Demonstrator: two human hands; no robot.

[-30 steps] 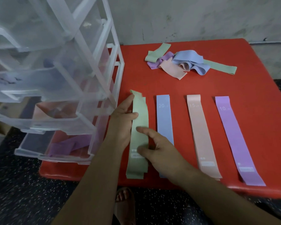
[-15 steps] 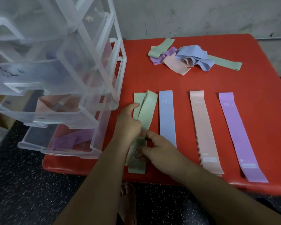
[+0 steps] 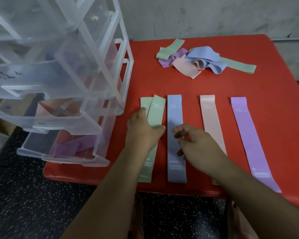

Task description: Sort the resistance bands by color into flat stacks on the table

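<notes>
Four flat rows of bands lie side by side on the red table (image 3: 205,85): green (image 3: 156,112), blue (image 3: 175,114), pink (image 3: 211,118) and purple (image 3: 245,128). The top green band, marked 30, sits slightly askew over the one beneath. My left hand (image 3: 142,133) presses flat on the green stack with its fingers spread. My right hand (image 3: 195,144) hovers over the blue band with loosely bent fingers and holds nothing. A tangled pile of unsorted bands (image 3: 197,59) in all four colours lies at the far side of the table.
A clear plastic drawer unit (image 3: 62,94) stands at the table's left, its drawers pulled out, with purple and pink bands inside. A grey wall backs the table. My feet show on the dark speckled floor below the table's near edge.
Both hands were pinching the lower part of the green band. My right hand has let go and moved right over the blue band; my left hand now presses the green stack flat.
</notes>
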